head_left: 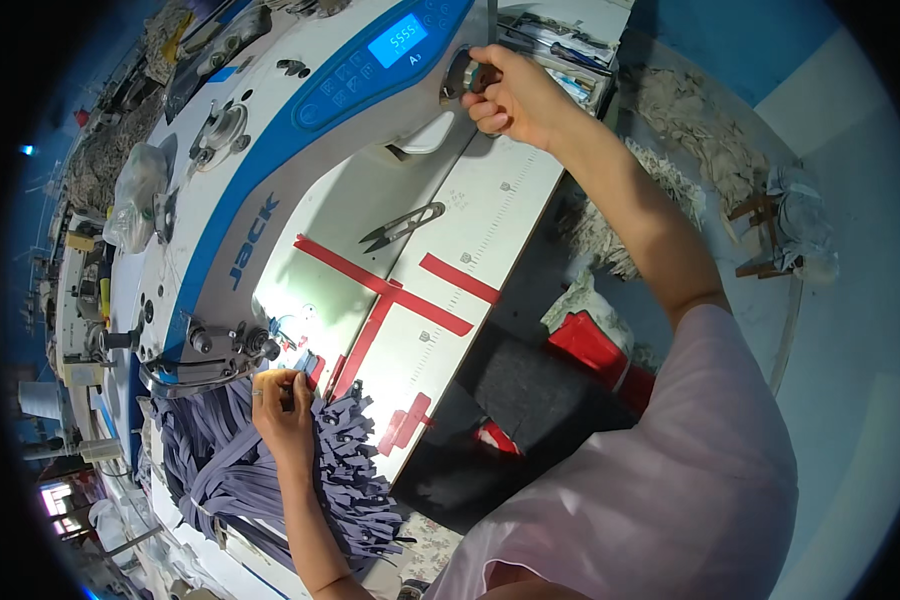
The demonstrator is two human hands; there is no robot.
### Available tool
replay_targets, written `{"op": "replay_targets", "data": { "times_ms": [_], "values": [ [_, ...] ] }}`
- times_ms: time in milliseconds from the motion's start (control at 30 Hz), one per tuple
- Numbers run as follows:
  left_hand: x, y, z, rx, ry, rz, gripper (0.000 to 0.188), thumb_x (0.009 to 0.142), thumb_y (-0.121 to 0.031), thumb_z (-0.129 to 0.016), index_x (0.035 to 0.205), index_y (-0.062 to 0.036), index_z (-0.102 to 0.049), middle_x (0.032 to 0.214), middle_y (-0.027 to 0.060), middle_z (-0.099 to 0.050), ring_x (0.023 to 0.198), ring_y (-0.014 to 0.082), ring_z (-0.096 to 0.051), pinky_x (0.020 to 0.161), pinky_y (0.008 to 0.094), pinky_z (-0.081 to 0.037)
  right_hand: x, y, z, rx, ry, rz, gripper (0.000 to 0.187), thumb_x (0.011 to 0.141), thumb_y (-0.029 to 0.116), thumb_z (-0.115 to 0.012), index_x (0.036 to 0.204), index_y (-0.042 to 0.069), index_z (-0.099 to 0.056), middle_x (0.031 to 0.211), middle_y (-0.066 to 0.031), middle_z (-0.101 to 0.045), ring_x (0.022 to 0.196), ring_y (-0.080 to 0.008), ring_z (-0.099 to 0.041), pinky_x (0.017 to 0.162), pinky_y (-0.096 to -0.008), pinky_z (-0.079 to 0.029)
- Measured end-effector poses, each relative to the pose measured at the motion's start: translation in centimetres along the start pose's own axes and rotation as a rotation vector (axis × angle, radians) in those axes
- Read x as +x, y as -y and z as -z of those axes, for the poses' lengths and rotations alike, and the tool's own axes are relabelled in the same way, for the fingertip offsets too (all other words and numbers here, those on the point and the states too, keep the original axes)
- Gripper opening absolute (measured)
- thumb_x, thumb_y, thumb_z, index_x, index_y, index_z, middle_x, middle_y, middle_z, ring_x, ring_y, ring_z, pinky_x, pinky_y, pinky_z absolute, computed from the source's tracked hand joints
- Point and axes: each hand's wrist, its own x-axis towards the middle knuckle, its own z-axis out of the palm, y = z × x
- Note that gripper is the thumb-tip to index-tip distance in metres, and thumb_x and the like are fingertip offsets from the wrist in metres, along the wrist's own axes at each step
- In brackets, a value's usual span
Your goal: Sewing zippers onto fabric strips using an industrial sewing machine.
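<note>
A white and blue sewing machine (205,290) reaches across the left of the head view, its display panel lit. My right hand (515,98) is closed round the handwheel (472,76) at the machine's far end. Close to the lit needle area, my left hand (282,405) has its fingers curled and pinched together; what lies between the fingertips is too small to make out. A bit of blue-grey fabric (312,366) shows just beyond those fingertips. Beneath and around the left hand lies a large bundle of purple-grey fabric strips (225,455), their cut ends fanned toward the table edge.
Thread snips (402,226) lie on the white machine table (490,215). Red tape (355,268) marks the tabletop. Beyond my right arm, heaps of pale fabric pieces (695,120) rest on the floor near a wooden stool (765,235). Dark cloth and a red item (590,345) are below the table edge.
</note>
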Motion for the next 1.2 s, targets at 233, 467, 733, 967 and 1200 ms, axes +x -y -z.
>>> {"op": "replay_targets", "data": {
  "times_ms": [233, 467, 733, 967, 1200],
  "values": [
    [0.1, 0.1, -0.3, -0.038, -0.016, 0.000, 0.008, 0.088, 0.000, -0.070, 0.088, -0.0014, -0.062, 0.083, 0.0063, -0.055, 0.062, 0.0145, -0.048, 0.057, 0.0284, -0.042, 1.7, -0.3, 0.2, 0.435, 0.063, -0.241, 0.031, 0.095, 0.033, -0.051, 0.085, 0.009, -0.035, 0.070, -0.0049, -0.042, 0.046, -0.0065, -0.030, 0.037, -0.0216, -0.021],
    [-0.2, -0.4, -0.2, -0.033, -0.015, -0.005, 0.009, 0.087, 0.001, -0.070, 0.087, -0.0012, -0.061, 0.083, 0.0074, -0.055, 0.063, 0.0170, -0.051, 0.058, 0.0302, -0.044, 1.9, -0.7, -0.1, 0.552, 0.040, -0.287, 0.034, 0.094, 0.036, -0.051, 0.081, 0.009, -0.034, 0.068, -0.0027, -0.039, 0.043, -0.0070, -0.029, 0.037, -0.0224, -0.019],
    [0.4, 1.2, -0.6, -0.146, -0.069, 0.013, 0.013, 0.081, -0.002, -0.074, 0.084, -0.0015, -0.062, 0.081, 0.0130, -0.058, 0.070, 0.0275, -0.059, 0.062, 0.0355, -0.047, -1.1, -1.7, 0.8, 0.179, 0.032, 0.002, 0.032, 0.100, 0.037, -0.054, 0.089, 0.009, -0.043, 0.075, -0.0056, -0.053, 0.044, -0.0058, -0.034, 0.039, -0.0209, -0.027],
    [0.0, 2.4, 0.0, -0.213, -0.020, 0.130, 0.010, 0.083, -0.009, -0.073, 0.089, -0.0032, -0.068, 0.082, 0.0101, -0.061, 0.071, 0.0251, -0.062, 0.064, 0.0348, -0.049, -12.1, -11.0, -10.8, -0.931, 0.396, 0.463, 0.014, 0.096, 0.012, -0.060, 0.099, 0.000, -0.066, 0.088, -0.0040, -0.065, 0.075, -0.0119, -0.061, 0.069, -0.0259, -0.050],
    [0.5, 1.7, 0.2, -0.289, 0.017, 0.192, 0.008, 0.084, -0.008, -0.072, 0.088, -0.0019, -0.069, 0.080, 0.0095, -0.060, 0.066, 0.0209, -0.062, 0.060, 0.0325, -0.049, -8.5, -15.0, -18.0, -1.053, 0.694, 0.819, 0.013, 0.087, 0.012, -0.071, 0.098, 0.005, -0.074, 0.089, -0.0087, -0.062, 0.091, -0.0260, -0.059, 0.079, -0.0381, -0.050]
  ]
}}
